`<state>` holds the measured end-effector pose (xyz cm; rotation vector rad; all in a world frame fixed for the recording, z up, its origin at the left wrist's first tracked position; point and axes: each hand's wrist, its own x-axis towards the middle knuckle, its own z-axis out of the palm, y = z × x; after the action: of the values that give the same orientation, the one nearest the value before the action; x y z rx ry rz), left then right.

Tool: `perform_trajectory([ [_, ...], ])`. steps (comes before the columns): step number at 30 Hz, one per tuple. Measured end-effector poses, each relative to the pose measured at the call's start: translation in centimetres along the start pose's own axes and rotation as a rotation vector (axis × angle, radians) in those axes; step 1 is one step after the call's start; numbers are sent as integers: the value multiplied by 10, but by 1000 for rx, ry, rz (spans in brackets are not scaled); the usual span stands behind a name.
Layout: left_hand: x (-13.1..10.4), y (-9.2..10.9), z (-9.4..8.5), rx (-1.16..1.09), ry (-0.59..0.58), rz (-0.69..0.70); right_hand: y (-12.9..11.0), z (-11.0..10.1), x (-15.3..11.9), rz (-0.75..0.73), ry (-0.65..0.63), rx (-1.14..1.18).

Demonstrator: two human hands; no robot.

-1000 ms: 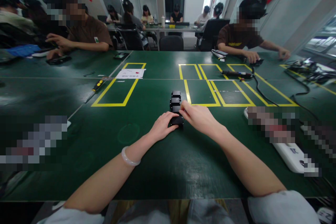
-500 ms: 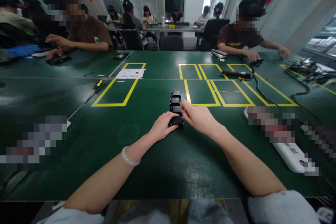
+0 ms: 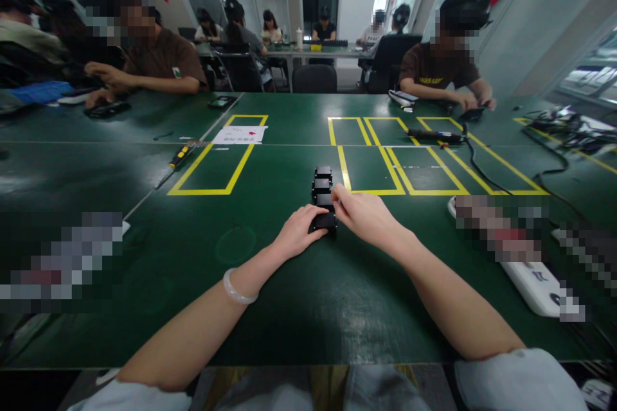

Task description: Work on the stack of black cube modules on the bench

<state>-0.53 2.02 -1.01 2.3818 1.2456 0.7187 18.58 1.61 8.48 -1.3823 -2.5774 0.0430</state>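
Note:
Several small black box-shaped blocks stand in a row on the green table, running away from me. The nearest black block (image 3: 324, 223) sits between the thumb and fingers of my left hand (image 3: 299, 228), which grips it from the left side. My right hand (image 3: 362, 210) is closed beside the row, its bent fingertips against the right side of the blocks. Whatever those fingertips may pinch is hidden. Farther off, the black block (image 3: 321, 185) third from me and the farthest black block (image 3: 323, 172) are untouched.
Yellow tape rectangles (image 3: 378, 192) mark the table (image 3: 289, 308). A screwdriver (image 3: 180, 156) and a white paper (image 3: 240, 135) lie to the left. On the right are a white device (image 3: 535, 289), a black cylindrical tool (image 3: 436, 136) with a cord, and tangled cables (image 3: 573, 131). Co-workers sit opposite.
My hands and the black blocks look the same as before. Across the table on the right, a co-worker's outstretched hand has come inward to the dark object at their other hand.

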Motion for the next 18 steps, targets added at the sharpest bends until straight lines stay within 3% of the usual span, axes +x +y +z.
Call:
perform_trajectory([
  [18,0,0,1,-6,6,-4,0,0,-1,-1,-14,15],
])
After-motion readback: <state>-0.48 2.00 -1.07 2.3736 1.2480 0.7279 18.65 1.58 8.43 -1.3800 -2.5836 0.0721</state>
